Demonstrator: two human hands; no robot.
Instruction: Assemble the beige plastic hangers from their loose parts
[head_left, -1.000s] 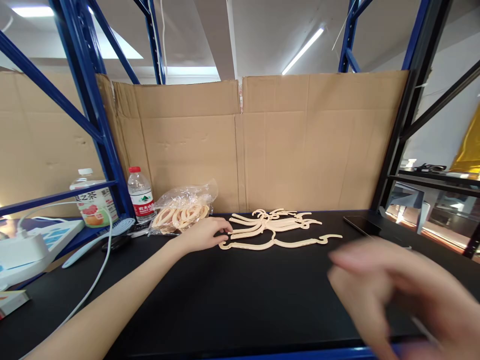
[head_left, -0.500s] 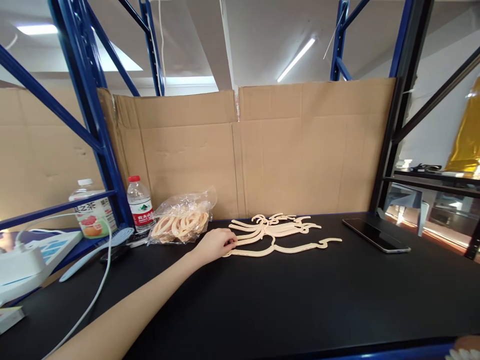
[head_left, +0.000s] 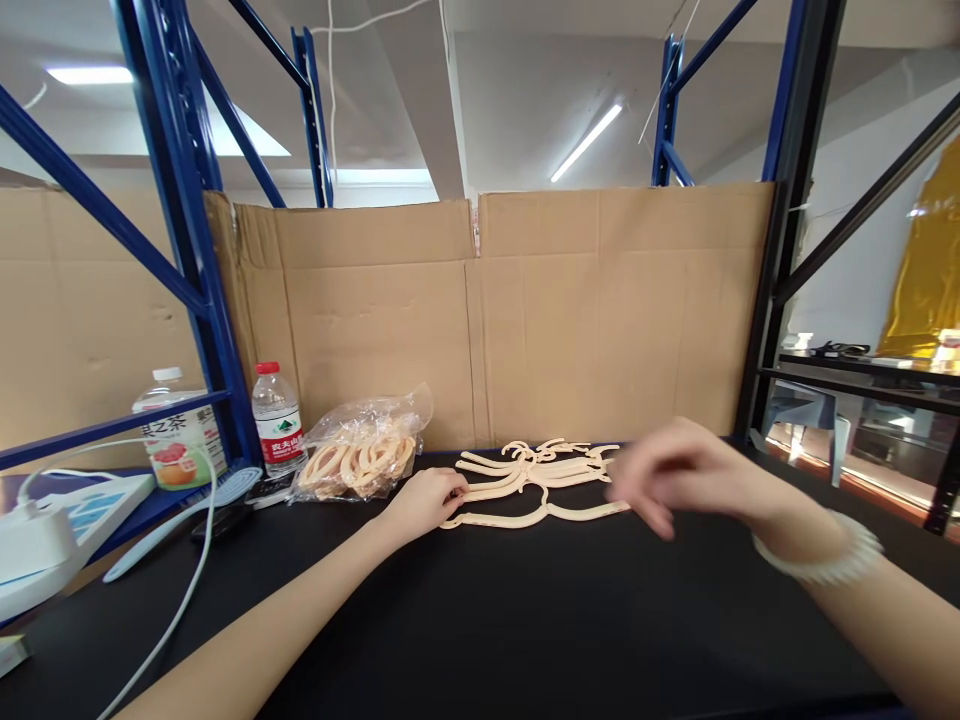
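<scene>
Several long beige strips (head_left: 501, 521) with curled or hooked ends lie side by side on the black tabletop, some overlapping at the back. The fingers of my left hand (head_left: 424, 501) are closed at the left ends of the strips, pinching one of them; the fingertips are partly hidden. My right hand (head_left: 679, 472), with a pale beaded bracelet (head_left: 823, 556) at the wrist, hovers over the right ends and covers them. It is blurred by motion, its thumb apart from the fingers, and nothing shows in it.
Left of the strips sits a clear plastic bag (head_left: 360, 450) of similar beige pieces. Beyond it stand a red-capped water bottle (head_left: 279, 425) and a drink bottle (head_left: 176, 440). A light blue brush (head_left: 176, 520) and a white cable (head_left: 204, 560) lie nearby. Cardboard (head_left: 615, 310) closes the back.
My right hand has come in from the right over the strips' right ends and now hides the phone. My left hand stays at the left ends. The view has shifted slightly.
</scene>
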